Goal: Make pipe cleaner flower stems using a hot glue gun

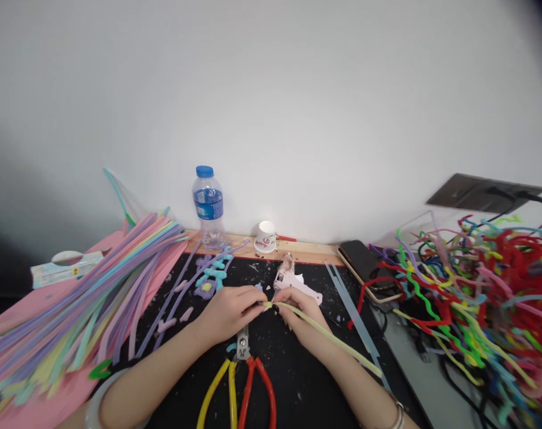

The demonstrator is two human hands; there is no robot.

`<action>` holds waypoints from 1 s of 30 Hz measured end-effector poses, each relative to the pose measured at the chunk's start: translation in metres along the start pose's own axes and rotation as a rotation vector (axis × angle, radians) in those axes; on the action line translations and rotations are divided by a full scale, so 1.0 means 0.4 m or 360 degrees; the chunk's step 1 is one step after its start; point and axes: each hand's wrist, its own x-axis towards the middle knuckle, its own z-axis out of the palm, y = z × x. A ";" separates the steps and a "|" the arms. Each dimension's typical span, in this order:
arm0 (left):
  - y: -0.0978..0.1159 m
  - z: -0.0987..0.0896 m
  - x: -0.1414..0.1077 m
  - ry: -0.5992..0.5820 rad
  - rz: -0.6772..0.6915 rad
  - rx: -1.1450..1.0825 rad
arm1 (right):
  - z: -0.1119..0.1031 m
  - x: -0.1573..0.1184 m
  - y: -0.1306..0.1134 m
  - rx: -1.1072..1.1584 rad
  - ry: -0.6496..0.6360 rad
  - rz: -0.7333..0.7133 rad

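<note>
Between my two hands runs a pale yellow pipe cleaner [329, 335]. My left hand [235, 310] pinches its short end, and my right hand [300, 313] grips it close beside, its fingertips nearly meeting the left ones. From there the long tail slants down over my right forearm. Below the hands lie pliers [243, 345] with yellow and red handles. Just behind them rests a pale pink glue gun [298, 283] with a stained nozzle. Left of my left hand are purple and turquoise pipe-cleaner pieces [212, 274], among them a purple flower with a yellow centre.
A bundle of pastel pipe cleaners [114, 274] fills the left side. Near the wall stand a plastic bottle [208, 208] and a paper cup [266, 236]. A phone [364, 262] and a tangled heap of bright pipe cleaners [489, 304] lie right, beside light blue strips [354, 316].
</note>
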 end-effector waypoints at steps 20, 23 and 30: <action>0.001 0.007 -0.007 0.0085 -0.0079 -0.0059 | 0.004 -0.003 -0.012 0.0093 0.0025 0.0006; 0.003 0.005 -0.005 0.0105 -0.0086 -0.0082 | 0.006 -0.003 -0.010 0.0107 0.0028 -0.0007; 0.004 0.005 -0.002 0.0127 -0.0075 -0.0075 | 0.004 -0.004 -0.011 0.0082 0.0001 -0.0055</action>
